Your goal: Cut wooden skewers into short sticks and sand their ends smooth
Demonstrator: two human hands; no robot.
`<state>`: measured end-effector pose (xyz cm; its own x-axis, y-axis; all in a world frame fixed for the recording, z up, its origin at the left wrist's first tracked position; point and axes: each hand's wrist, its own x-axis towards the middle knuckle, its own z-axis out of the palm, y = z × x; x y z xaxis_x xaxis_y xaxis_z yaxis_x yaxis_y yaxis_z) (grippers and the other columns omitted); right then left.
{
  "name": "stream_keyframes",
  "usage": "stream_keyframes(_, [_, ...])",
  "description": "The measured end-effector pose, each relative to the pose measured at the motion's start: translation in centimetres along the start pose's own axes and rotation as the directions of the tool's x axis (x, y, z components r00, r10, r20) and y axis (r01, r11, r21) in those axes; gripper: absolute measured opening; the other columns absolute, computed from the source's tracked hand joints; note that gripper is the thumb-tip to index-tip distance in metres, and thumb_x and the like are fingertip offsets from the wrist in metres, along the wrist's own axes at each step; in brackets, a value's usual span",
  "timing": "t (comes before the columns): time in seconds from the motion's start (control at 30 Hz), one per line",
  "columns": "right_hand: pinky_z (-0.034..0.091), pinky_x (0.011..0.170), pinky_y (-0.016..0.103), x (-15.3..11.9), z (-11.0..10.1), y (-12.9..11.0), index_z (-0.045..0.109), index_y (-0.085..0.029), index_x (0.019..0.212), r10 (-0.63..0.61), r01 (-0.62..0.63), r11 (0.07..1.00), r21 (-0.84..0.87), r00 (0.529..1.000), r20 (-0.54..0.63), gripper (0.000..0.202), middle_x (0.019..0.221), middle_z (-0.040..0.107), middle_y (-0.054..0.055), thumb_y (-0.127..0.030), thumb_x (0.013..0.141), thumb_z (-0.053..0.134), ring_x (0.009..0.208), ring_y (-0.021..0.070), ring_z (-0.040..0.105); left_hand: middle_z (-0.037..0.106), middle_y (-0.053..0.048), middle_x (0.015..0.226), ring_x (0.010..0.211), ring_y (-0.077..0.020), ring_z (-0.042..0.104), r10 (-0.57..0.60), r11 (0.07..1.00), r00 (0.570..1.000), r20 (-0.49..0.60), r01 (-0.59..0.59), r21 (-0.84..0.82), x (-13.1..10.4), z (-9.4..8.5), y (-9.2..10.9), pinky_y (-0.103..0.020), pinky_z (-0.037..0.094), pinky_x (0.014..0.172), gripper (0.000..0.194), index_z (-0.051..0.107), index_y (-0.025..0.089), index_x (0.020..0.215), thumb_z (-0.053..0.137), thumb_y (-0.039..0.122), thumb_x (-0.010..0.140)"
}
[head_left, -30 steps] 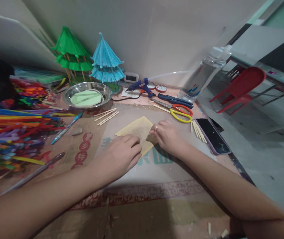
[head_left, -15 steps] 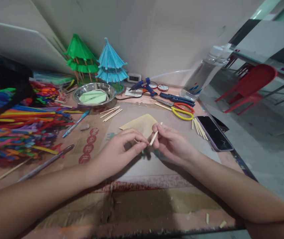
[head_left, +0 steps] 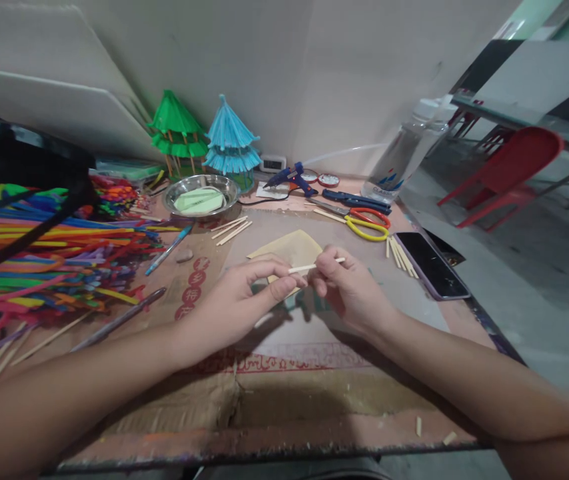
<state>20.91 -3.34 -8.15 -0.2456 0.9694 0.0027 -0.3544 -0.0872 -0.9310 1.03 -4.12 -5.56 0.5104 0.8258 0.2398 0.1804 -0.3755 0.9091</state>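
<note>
My right hand is closed in a pinch around a short pale wooden stick, which lies nearly level between my two hands. My left hand is on the left with its fingers curled and its thumb drawn close to them. The stick's left end meets its index finger; whether anything small sits between the fingertips is hidden. Beneath both hands, a yellowish sheet like sandpaper lies on a whitish printed sheet. Several similar sticks rest beyond my left hand, and another bunch beyond my right.
Colourful pipe cleaners pile at left. Behind stand a metal bowl, green and blue pagoda-like models and a glue gun. Scissors, a phone and a bottle line the right.
The stick has turned from steeply slanted to nearly level, its left end now at my left index finger. My right hand has rotated with it. The camera view has shifted slightly.
</note>
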Motion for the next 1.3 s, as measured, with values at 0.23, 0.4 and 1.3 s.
stream_keyframes(0.23, [0.049,0.052,0.027,-1.8,0.9,0.2,0.062,-0.018,0.075,0.166,-0.116,0.968,-0.223,0.961,0.22,0.041,0.054,0.066,-0.003,-0.057,0.085,0.07,0.046,0.0123,0.06,0.071,-0.004,0.093,0.091,-0.0166,0.064,0.104,0.987,0.985,-0.141,-0.085,0.138,0.2,-0.7,0.0,-0.029,0.048,0.087,0.015,0.072,0.017,0.09,0.061,0.027,0.094])
stream_keyframes(0.4, [0.051,0.059,0.028,-2.2,1.4,0.4,0.067,-0.016,0.083,0.215,-0.149,0.962,-0.23,0.931,0.294,0.046,0.056,0.069,-0.001,-0.061,0.087,0.065,0.052,0.013,0.065,0.073,-0.003,0.091,0.087,-0.0161,0.066,0.08,0.995,0.99,-0.116,-0.073,0.067,0.3,-0.7,0.0,-0.028,0.049,0.084,0.016,0.071,0.018,0.082,0.062,0.027,0.093])
stream_keyframes(1.3, [0.044,0.06,0.028,-1.0,-0.3,-3.2,0.064,-0.022,0.083,-0.325,0.383,0.811,-0.443,0.923,0.203,0.039,0.065,0.055,-0.001,-0.05,0.103,0.044,0.061,0.0136,0.053,0.074,-0.006,0.094,0.088,-0.0176,0.068,-0.161,0.97,0.983,0.083,0.173,-0.172,0.3,1.3,-1.7,-0.031,0.054,0.085,0.026,0.071,0.017,0.09,0.058,0.039,0.095])
